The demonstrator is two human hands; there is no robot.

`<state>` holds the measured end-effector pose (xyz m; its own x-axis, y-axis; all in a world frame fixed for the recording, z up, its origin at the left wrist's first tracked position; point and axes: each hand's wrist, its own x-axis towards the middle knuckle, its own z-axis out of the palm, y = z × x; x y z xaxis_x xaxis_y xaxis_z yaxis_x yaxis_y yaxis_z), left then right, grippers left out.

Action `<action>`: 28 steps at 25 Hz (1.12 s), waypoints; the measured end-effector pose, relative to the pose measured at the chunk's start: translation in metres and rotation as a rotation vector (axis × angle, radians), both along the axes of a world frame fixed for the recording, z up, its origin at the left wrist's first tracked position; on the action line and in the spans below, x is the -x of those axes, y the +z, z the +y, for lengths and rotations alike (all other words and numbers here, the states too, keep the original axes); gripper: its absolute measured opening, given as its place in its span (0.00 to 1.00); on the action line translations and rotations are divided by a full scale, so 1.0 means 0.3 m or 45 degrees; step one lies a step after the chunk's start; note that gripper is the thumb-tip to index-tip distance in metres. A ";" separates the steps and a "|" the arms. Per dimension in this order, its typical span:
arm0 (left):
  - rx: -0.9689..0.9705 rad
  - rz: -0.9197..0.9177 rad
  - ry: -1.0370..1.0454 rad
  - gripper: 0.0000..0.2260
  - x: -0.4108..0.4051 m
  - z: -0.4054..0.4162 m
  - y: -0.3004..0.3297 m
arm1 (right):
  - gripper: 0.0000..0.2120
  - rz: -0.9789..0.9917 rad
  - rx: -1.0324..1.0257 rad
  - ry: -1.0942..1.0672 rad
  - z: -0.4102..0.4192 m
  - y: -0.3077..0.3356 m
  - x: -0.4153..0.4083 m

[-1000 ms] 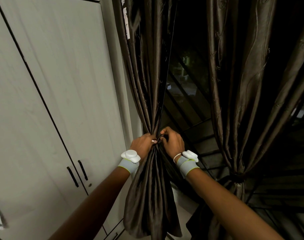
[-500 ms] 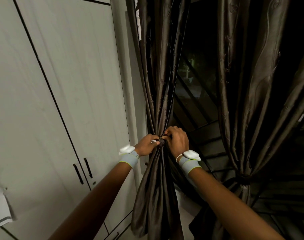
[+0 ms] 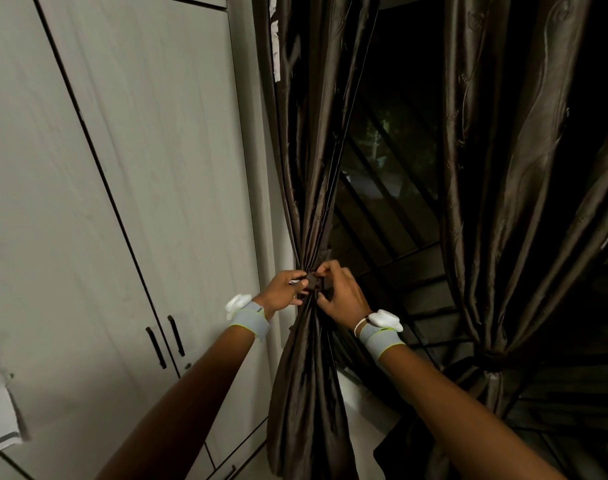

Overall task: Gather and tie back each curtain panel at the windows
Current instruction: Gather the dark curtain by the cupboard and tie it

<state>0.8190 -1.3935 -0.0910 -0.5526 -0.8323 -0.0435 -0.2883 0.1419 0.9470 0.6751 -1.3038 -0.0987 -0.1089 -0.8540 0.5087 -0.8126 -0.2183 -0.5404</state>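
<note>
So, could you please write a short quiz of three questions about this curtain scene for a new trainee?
1. True or false: the right curtain panel is already tied back.
2. What do both hands pinch? A) the cupboard handles B) the tie on the left curtain panel C) a window bar
3. What is worn on each wrist?

Key: 1 true; 2 B, left hand and right hand; 3 a grey band with a white device.

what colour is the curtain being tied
Dark brown, shiny curtain, with a faint swirl pattern; head view.
</note>
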 end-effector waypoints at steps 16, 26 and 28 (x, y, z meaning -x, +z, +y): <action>0.829 -0.341 0.161 0.06 0.007 0.041 0.012 | 0.20 0.093 -0.200 -0.016 -0.039 -0.018 0.001; 0.861 -0.879 -0.147 0.11 0.075 0.008 0.075 | 0.30 0.325 -0.219 -0.069 -0.031 0.043 0.026; 0.809 -0.860 -0.152 0.09 0.087 0.001 0.072 | 0.33 0.282 -0.173 -0.153 -0.023 0.051 0.053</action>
